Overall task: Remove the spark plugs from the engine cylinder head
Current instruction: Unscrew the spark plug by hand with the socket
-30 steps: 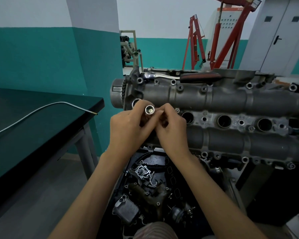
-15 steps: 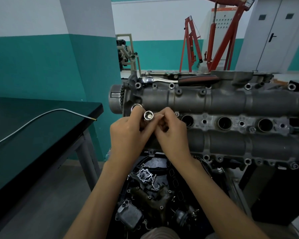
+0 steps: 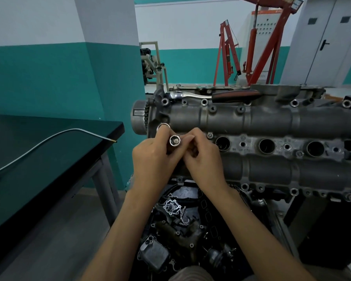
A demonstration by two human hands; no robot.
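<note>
The grey engine cylinder head lies across the right half of the view, with three open spark plug wells in a row. My left hand and my right hand meet in front of its left end. Both hold a shiny tubular socket between their fingers, its open end facing me, with something pale inside. A ratchet wrench with a dark handle rests on the head's far edge.
A dark green workbench stands at left with a thin bent metal rod on it. Loose engine parts lie in the bay under my arms. Red engine hoists stand at the back.
Both hands stay together on the socket with only slight finger shifts. My head has tipped, so the scene sits a little lower in view.
</note>
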